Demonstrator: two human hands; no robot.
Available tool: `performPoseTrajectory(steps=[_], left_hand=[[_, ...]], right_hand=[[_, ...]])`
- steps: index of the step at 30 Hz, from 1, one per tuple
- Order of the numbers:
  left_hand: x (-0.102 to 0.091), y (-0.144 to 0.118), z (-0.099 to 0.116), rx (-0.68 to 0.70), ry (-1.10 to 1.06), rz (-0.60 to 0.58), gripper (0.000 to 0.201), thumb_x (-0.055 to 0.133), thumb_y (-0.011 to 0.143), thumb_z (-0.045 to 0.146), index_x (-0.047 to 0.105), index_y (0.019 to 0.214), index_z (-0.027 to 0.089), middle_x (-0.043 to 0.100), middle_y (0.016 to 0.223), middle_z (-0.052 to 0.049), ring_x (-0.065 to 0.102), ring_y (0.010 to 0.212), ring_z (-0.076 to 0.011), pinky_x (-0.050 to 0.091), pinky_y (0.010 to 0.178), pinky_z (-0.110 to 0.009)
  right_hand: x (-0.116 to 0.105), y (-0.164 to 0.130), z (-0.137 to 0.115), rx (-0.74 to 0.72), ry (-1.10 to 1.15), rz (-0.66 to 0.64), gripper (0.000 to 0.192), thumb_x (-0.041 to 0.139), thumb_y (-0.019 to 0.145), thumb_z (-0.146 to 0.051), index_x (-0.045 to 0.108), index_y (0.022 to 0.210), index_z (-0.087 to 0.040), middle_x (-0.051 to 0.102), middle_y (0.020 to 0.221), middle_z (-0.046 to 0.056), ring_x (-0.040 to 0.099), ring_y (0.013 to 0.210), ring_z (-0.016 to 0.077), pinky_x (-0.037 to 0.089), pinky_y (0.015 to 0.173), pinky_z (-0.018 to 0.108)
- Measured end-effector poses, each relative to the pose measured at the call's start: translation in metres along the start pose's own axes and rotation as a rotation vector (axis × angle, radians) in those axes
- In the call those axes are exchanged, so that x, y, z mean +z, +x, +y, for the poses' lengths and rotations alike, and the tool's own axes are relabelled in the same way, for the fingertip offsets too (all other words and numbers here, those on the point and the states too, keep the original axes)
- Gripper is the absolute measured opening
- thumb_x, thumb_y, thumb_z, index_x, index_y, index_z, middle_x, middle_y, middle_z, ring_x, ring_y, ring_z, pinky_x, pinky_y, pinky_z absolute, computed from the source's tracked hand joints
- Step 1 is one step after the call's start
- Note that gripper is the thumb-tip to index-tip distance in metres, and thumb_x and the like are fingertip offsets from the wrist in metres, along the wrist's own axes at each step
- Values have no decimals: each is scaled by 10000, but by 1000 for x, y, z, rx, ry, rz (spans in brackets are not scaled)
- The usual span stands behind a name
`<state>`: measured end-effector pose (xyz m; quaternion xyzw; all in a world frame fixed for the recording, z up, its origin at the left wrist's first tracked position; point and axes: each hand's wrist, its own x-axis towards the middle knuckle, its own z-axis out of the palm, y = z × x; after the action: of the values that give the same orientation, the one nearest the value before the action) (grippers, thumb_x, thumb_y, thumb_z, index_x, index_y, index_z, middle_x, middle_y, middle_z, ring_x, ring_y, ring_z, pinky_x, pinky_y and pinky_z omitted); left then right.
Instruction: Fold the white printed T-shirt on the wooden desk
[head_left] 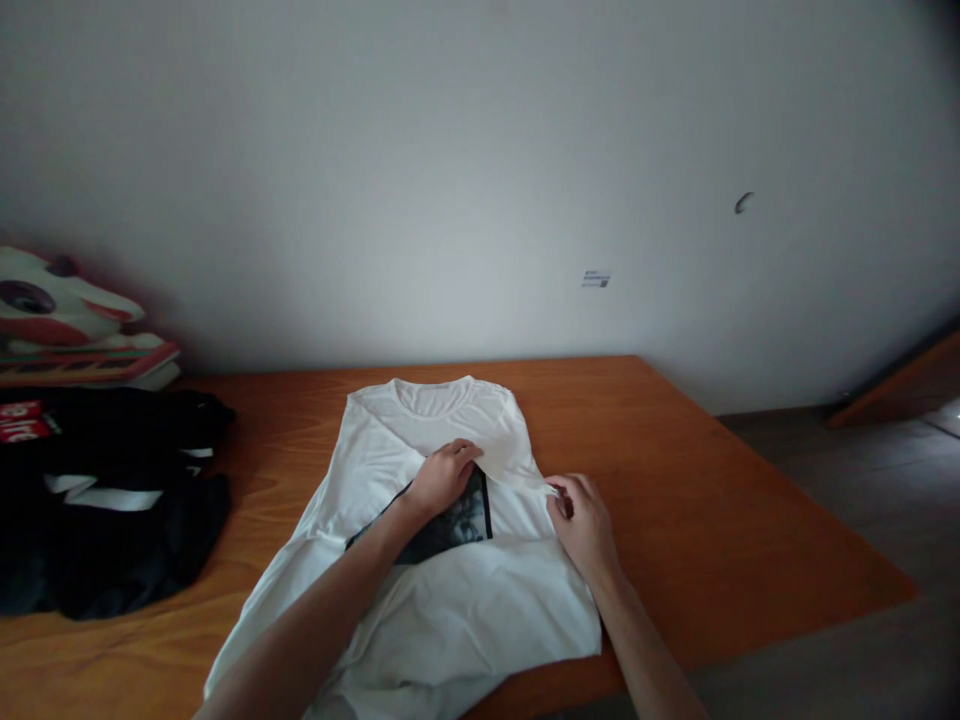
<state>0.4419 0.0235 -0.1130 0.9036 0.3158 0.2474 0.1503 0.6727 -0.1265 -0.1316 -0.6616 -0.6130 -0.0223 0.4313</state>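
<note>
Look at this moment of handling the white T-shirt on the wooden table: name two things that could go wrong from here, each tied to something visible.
1. The white T-shirt's lower hem hangs over the table's near edge, so it might slide off when tugged.
2. The right hand pinches only a small bit of fabric at the shirt's edge while the left hand presses the middle; the fold could come out crooked or creased.

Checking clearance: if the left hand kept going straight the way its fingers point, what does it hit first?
The left hand lies on the white T-shirt, fingers aimed up and right toward the folded-in sleeve. It would likely meet that fold first, then bare table and the wall. Depth is unclear.
</note>
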Motion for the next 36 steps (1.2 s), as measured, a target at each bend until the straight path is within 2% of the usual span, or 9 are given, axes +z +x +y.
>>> performPoseTrajectory(steps=[3,6,13,18,21,26,31,33,36], left_hand=[[-1,-6,-14,-87,-223,149,390,462,880,93,699,1163,218,712,1209,-73,679,1136,-204,564,1013,-378],[-4,-13,-21,-170,-361,203,350,484,852,122,699,1118,195,720,1194,-91,693,1106,-211,596,934,-366],[-5,-14,-22,-227,-478,195,243,507,770,135,711,887,194,720,1165,-98,711,975,-196,589,786,-313],[-8,-10,-23,-389,-674,185,172,516,786,227,684,776,192,748,1131,-88,717,914,-198,592,782,-329],[-12,-11,-21,-454,-752,153,202,543,823,322,692,808,187,755,1139,-88,724,924,-210,593,744,-314],[-16,-12,-15,-432,-662,98,276,665,800,385,677,998,192,755,881,-27,658,620,-142,498,542,-233],[-16,-10,-11,-310,-495,286,165,545,812,214,665,924,200,712,1024,-48,573,587,-97,494,576,-242],[-15,-12,-11,-269,-424,295,196,506,801,150,666,905,197,687,1013,-50,561,597,-101,502,602,-255],[-14,-16,-11,-211,-305,217,250,468,799,90,670,903,195,655,994,-54,561,604,-114,527,646,-282]], right_hand=[[-5,-1,-8,-121,-23,-64,241,543,894,-167,700,1044,-272,680,1005,58,649,959,236,522,887,385],[-8,-1,-13,-194,-57,-136,219,572,898,-173,724,1011,-281,680,961,51,646,934,237,507,873,387],[-13,0,-16,-235,-45,-231,186,597,870,-156,718,969,-257,664,948,53,632,921,238,501,859,392],[-16,1,-19,-233,1,-280,194,588,868,-135,705,969,-254,681,970,57,635,934,235,512,863,395],[-16,2,-20,-228,10,-301,179,604,886,-175,717,990,-266,689,964,52,645,929,231,516,858,393],[-16,3,-20,-223,16,-303,107,666,886,-294,745,955,-274,686,931,47,651,907,230,524,850,394],[-17,3,-20,-212,26,-318,123,682,888,-345,768,954,-287,690,925,41,659,906,222,530,851,380],[-17,3,-20,-212,21,-319,126,680,893,-348,774,954,-289,688,923,41,656,903,220,530,852,379],[-17,3,-21,-201,20,-323,123,682,896,-348,774,947,-284,684,926,45,652,902,222,533,845,381]])
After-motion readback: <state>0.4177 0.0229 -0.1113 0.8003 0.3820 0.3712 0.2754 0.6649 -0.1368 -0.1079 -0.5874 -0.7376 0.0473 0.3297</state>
